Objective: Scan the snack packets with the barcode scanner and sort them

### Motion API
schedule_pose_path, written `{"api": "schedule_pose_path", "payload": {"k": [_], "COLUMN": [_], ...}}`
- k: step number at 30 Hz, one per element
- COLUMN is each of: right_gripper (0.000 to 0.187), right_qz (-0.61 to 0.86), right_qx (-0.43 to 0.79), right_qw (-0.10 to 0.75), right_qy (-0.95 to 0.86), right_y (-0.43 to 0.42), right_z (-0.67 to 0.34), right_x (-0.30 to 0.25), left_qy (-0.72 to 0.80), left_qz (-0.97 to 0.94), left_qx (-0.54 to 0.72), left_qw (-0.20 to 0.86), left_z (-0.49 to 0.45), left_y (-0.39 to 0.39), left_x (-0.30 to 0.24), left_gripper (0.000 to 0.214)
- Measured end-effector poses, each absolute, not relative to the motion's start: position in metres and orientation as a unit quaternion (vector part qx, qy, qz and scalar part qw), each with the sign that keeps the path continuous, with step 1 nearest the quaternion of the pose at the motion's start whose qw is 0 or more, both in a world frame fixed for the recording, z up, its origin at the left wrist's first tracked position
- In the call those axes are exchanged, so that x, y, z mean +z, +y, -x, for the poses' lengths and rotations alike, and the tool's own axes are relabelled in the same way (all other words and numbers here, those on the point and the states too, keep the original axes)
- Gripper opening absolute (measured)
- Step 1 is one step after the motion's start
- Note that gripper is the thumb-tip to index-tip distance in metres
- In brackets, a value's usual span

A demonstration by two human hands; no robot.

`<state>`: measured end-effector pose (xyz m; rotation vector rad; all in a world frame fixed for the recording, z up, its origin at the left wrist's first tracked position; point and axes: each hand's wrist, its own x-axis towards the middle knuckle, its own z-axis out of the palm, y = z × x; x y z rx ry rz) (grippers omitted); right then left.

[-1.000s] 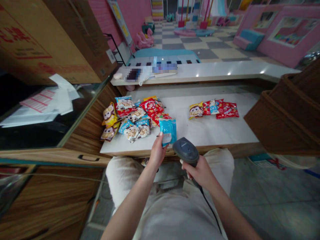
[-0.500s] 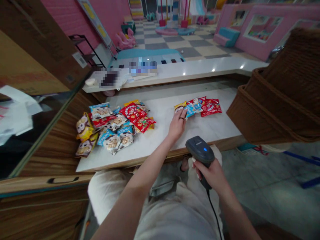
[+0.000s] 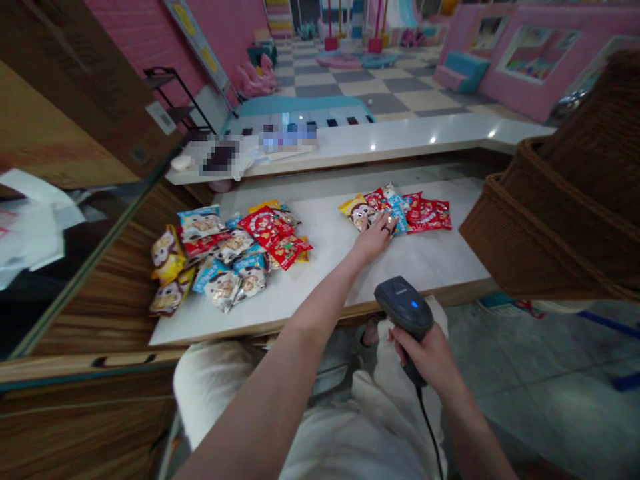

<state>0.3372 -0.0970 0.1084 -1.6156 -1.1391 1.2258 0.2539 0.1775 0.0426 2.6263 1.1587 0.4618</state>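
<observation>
My left hand [image 3: 374,239] lies with its fingers apart on the near edge of a small pile of snack bags [image 3: 400,212], touching a monkey-print yellow bag [image 3: 354,210] and a light blue bag [image 3: 398,213]. It grips nothing. My right hand [image 3: 425,357] is closed around the handle of a black corded handheld barcode scanner [image 3: 404,308], held just past the near table edge with its blue light on. A larger heap of blue, red and yellow snack bags [image 3: 225,257] lies to the left on the white marble-topped counter [image 3: 320,293].
A brown wicker basket [image 3: 530,233] juts in at the right. A glass-topped counter with papers [image 3: 35,230] and a cardboard box [image 3: 65,100] stand at the left. Behind is a white counter [image 3: 390,140] with blurred items. A checkered play area lies beyond. The scanner's cable [image 3: 429,427] hangs down.
My left hand has let go of the light blue bag, which now lies on the right pile. The hand has moved forward onto that pile, and the bags there have spread. The scanner stays in my right hand.
</observation>
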Motion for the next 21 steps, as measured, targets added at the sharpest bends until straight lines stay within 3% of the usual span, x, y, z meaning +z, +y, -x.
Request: {"api": "schedule_pose_path", "payload": {"k": [7,13,16,21], "right_gripper": [0.028,0.029,0.029,0.028], "right_qz": [0.628,0.604,0.593,0.582], "right_qx": [0.486,0.503,0.516,0.518], "right_qw": [0.4,0.391,0.391,0.394], "right_qy": [-0.457,-0.479,-0.479,-0.487], "right_y": [-0.098,-0.098,-0.097,-0.099], "right_z": [-0.327,-0.312,-0.302,-0.292], "right_x": [0.105,0.101,0.104,0.111], "left_qy": [0.392,0.509,0.589,0.627], "left_qz": [-0.878,-0.771,-0.738,-0.741], "left_qx": [0.244,0.359,0.322,0.237], "left_qw": [0.126,0.13,0.074,0.026], "left_z": [-0.208,-0.102,-0.062,-0.034], "left_y": [0.124,0.078,0.076,0.082], "left_x": [0.059,0.062,0.061,0.058], "left_gripper": [0.067,0.066,0.068,0.051]}}
